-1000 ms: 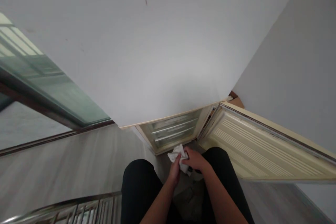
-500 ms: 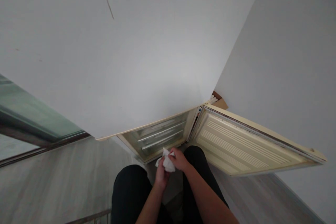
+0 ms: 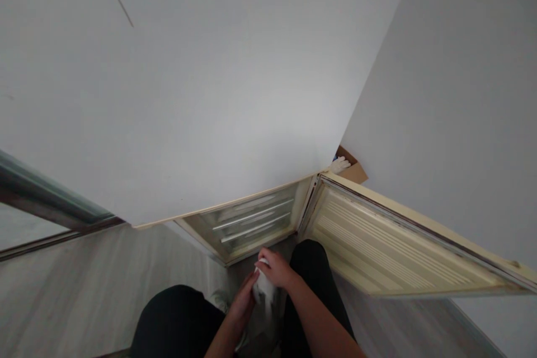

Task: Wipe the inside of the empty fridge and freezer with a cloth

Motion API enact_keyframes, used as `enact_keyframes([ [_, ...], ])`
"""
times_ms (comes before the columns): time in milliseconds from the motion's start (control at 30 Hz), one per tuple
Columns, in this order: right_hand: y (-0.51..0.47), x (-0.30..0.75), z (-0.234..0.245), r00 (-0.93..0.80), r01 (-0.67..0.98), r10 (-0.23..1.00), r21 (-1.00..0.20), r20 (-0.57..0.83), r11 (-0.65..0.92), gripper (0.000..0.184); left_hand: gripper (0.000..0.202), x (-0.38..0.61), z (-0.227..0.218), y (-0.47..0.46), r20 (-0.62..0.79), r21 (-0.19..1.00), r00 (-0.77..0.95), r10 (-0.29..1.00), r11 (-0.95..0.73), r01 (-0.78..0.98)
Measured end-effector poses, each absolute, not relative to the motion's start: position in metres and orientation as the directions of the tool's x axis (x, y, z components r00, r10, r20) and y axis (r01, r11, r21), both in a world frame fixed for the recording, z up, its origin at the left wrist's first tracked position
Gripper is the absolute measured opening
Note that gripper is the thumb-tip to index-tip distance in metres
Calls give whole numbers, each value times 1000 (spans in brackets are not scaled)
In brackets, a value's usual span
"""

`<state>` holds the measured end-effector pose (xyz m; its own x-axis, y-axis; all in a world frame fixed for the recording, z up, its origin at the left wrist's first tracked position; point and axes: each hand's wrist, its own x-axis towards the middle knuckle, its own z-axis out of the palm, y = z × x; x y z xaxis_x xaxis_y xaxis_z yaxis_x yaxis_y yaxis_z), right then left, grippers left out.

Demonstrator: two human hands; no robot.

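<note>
My left hand (image 3: 241, 303) and my right hand (image 3: 276, 268) are closed together round a crumpled white cloth (image 3: 263, 290), held low between my knees. Just beyond them is the open lower compartment (image 3: 247, 222) of a cream fridge, with clear drawer fronts showing. Its lower door (image 3: 390, 240) swings out to the right, ribbed inner side up. The closed upper door (image 3: 201, 95) fills most of the view above.
My legs in black trousers (image 3: 180, 319) frame the hands on a grey wood-look floor (image 3: 84, 279). A cardboard box (image 3: 351, 166) sits behind the fridge against the wall (image 3: 461, 112). A glass sliding door frame (image 3: 50, 210) is at the left.
The view has swung left and the metal rack has left the frame. The cloth is now bunched tighter between both hands, which sit slightly lower.
</note>
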<state>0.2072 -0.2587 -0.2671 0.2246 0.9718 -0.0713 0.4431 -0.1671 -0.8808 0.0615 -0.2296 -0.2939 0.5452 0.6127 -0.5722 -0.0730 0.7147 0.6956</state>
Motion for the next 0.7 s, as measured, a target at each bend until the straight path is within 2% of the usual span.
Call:
enact_keyframes([
  [100,-259,213,-269,251,405,967,-902,-48,-150,6,49,71,-290,-226,-521,767,539,662,640,-46],
  [233,-257,219,-269,384,377,923,-912,-6,-162,8,50,80,-292,-219,-473,828,514,716,560,-16],
  [367,-252,221,-267,490,362,872,-915,24,-178,13,51,80,-300,-215,-461,856,474,750,516,15],
  [467,-249,222,-266,564,337,823,-928,62,-161,15,53,77,-308,-214,-505,842,420,754,537,48],
  [600,-249,218,-263,505,345,863,-917,-1,-203,13,49,73,-317,-213,-589,791,377,715,606,87],
  [700,-251,212,-260,432,331,902,-934,21,-137,13,49,71,-322,-206,-561,814,352,749,577,69],
])
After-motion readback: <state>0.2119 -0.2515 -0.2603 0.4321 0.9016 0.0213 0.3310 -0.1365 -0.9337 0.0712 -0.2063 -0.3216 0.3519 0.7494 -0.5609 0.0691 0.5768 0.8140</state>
